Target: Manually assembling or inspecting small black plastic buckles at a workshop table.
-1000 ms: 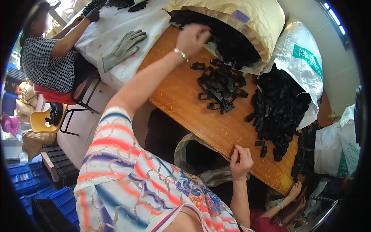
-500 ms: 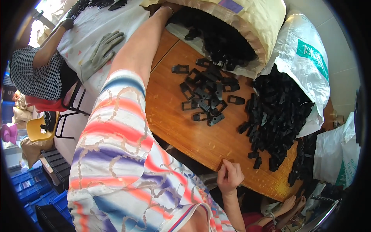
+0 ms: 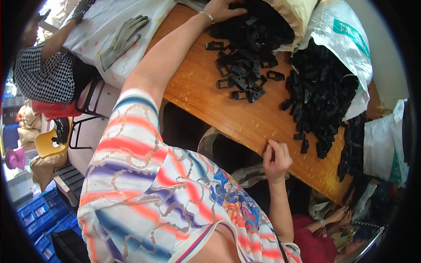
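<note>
My left hand [image 3: 222, 10] reaches to the top of the view, its fingers stretched out over black plastic buckle parts [image 3: 263, 24] heaped at the mouth of a cream sack [image 3: 302, 8]. Part of that hand is cut off by the upper border. A looser cluster of the same black buckle parts [image 3: 245, 72], some with rectangular openings, spreads from the heap across the wooden table [image 3: 197, 87]. Beside the table's near edge, my right hand [image 3: 277, 162] is loosely curled, and nothing shows in its fingers.
A white sack [image 3: 346, 48] with a large spill of black parts [image 3: 320, 101] lies on the right. At left, a grey glove [image 3: 123, 41] rests on a white cloth, near a person in a checked top [image 3: 44, 72]. Another person's hands [image 3: 340, 217] show at lower right.
My left hand has come out from inside the cream sack, and more black parts now lie outside its mouth, joining the cluster. My right hand stays curled; the view has shifted.
</note>
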